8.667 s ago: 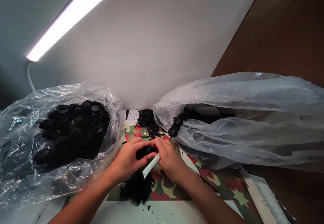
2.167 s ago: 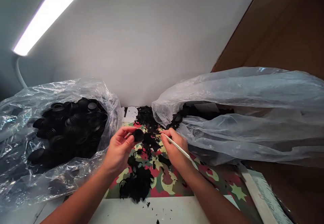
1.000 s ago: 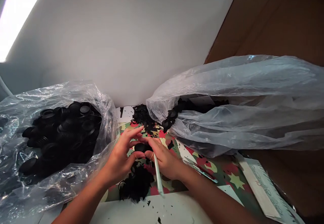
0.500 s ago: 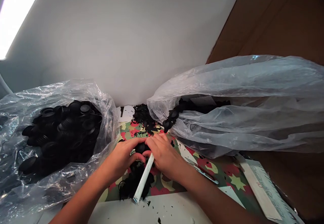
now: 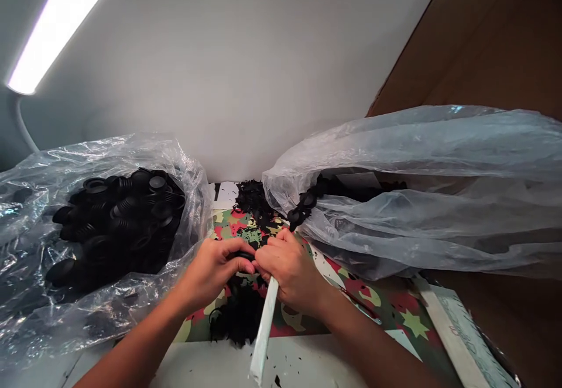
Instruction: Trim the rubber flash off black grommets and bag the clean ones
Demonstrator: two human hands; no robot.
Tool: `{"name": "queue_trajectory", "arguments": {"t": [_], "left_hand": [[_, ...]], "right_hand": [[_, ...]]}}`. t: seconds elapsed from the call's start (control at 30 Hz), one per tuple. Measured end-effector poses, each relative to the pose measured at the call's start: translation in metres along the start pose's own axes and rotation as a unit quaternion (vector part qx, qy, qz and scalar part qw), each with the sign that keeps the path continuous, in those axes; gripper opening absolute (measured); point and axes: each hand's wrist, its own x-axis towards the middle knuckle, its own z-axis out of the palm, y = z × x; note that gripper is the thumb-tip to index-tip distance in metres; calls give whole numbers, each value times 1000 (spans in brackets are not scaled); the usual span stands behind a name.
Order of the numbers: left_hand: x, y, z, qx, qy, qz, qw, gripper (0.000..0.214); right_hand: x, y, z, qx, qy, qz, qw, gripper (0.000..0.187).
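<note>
My left hand [image 5: 219, 268] pinches a black round rubber part [image 5: 241, 254] between thumb and fingers. Wrapped in the fist of my right hand [image 5: 287, 268] is a white stick-like handle [image 5: 266, 335], whose lower end sticks out toward me. The tool's other end is hidden by my fingers, which meet the left fingertips at the rubber part. Under my hands lies a heap of thin black trimmings [image 5: 239, 315] on a camouflage-patterned mat with stars [image 5: 290, 318].
At left, a clear plastic bag [image 5: 193, 183] holds many black ribbed caps [image 5: 127, 218]. Another plastic bag [image 5: 421, 142] on the right has black pieces at its mouth. More black scraps [image 5: 254, 201] lie behind my hands. Scissors-like metal tool [image 5: 362, 306], cardboard [image 5: 492, 43], lamp [image 5: 61, 25].
The white handle has swung to a steeper angle, its free end closer to me. My right fist has turned, and the black part now shows edge-on. The view has shifted slightly.
</note>
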Motion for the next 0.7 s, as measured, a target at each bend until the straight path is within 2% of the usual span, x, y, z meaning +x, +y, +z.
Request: {"name": "queue_trajectory", "arguments": {"t": [0.1,0.17,0.23,0.3,0.33,0.37,0.43,0.53,0.6,0.7], "left_hand": [[2,-3,9,-110,31,-30,993,14],[5,-5,12,-172,66,-58,981,22],[10,-5,7,-230,146,-69,960,32],[15,-4,-4,-283,242,-47,927,40],[17,-3,-10,-304,268,-29,914,43],[17,-2,-14,-319,270,-15,909,45],[16,-2,-19,-336,229,-5,913,50],[11,-6,-16,-330,180,14,927,55],[9,-9,-11,-305,158,28,939,55],[6,-11,-7,-264,125,20,956,47]], "right_hand": [[5,-8,-4,-48,32,-19,998,30],[7,-16,-5,-81,26,-24,996,30],[6,-24,-5,-79,10,-35,996,30],[4,-28,-2,-51,8,-46,998,32],[2,-28,0,-43,13,-42,998,33],[1,-26,3,-44,20,-30,998,34],[-3,-16,8,-79,7,16,997,35],[-9,2,16,-107,-68,81,989,37],[-13,10,17,-76,-107,118,984,35],[-13,11,12,35,-69,168,983,26]]}}
